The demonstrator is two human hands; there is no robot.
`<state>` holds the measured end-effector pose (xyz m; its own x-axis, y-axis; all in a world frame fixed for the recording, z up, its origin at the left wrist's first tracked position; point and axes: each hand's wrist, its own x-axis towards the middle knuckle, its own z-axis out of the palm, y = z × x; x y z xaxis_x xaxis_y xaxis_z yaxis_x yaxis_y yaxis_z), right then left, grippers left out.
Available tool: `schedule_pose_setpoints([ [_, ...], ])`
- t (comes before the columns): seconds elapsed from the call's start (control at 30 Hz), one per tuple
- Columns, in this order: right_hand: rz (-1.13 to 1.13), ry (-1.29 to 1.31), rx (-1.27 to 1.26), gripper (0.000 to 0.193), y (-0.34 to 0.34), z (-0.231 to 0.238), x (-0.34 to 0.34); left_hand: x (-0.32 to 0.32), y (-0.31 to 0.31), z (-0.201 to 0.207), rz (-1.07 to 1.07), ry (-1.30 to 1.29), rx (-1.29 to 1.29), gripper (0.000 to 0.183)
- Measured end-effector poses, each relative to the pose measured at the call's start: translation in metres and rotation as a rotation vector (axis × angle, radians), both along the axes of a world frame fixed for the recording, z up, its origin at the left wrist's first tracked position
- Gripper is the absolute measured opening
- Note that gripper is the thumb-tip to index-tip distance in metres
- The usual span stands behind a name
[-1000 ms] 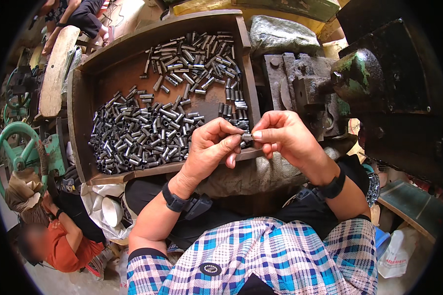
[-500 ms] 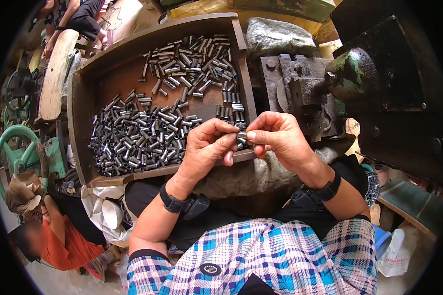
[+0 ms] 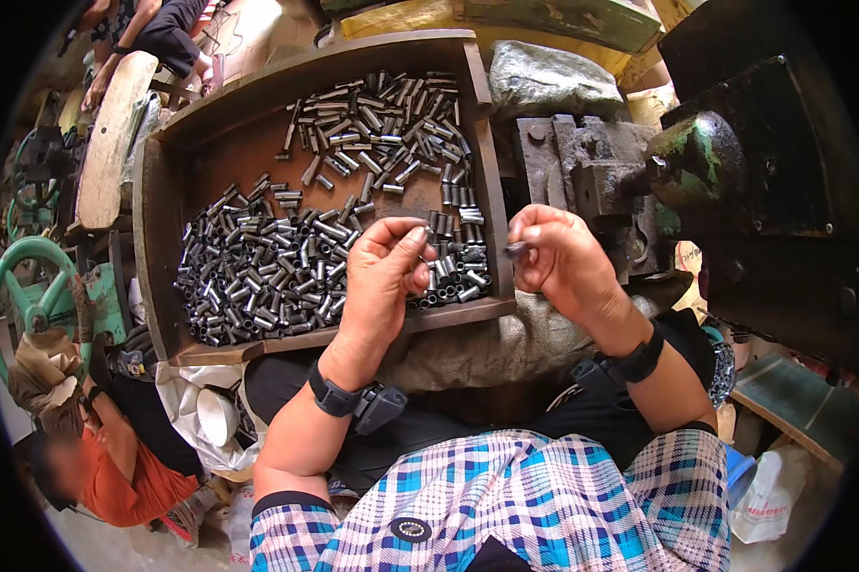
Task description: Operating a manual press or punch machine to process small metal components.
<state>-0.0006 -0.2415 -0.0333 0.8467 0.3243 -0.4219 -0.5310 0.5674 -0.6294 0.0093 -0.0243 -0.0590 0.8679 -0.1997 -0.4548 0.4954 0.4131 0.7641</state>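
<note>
L hand [image 3: 384, 272] up over near R part of brown tray [image 3: 486, 311], fingers curled & pointing R, thumb + forefinger tips together; can't tell if anything's btwn. R hand [image 3: 567, 262] level w/ it, apart, just outside tray's R wall, thumb + fingertips clamped on small dark piece [image 3: 518, 250], other fingers curled below. Metal tubes [image 3: 267, 272]: big heap L of L fingertips, looser lot fwd, more close R of them. Tray's R wall stands btwn the 2 sets of fingers. Dark machine [image 3: 696, 157] w/ green patches fwd-R of R fingers; grey-brown sacking [image 3: 477, 357] nearer body than both; green handwheel [image 3: 37, 310] far L
</note>
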Motion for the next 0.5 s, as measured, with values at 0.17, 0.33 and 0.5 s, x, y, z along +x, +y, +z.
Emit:
schedule_pose_setpoints([
  [0.17, -0.008, 0.2, 0.075, 0.01, 0.002, 0.003, 0.01, 0.003, 0.005, -0.001, 0.048, -0.005, -0.009, 0.012],
  [0.33, -0.004, -0.93, -1.389, 0.011, 0.024, -0.004, 0.025, 0.012, 0.02, 0.001, 0.23, -0.033, -0.036, 0.011],
  [0.5, 0.406, -1.284, -1.924, 0.004, 0.052, -0.015, 0.034, 0.018, 0.039, 0.004, 0.335, -0.096, -0.095, 0.011],
])
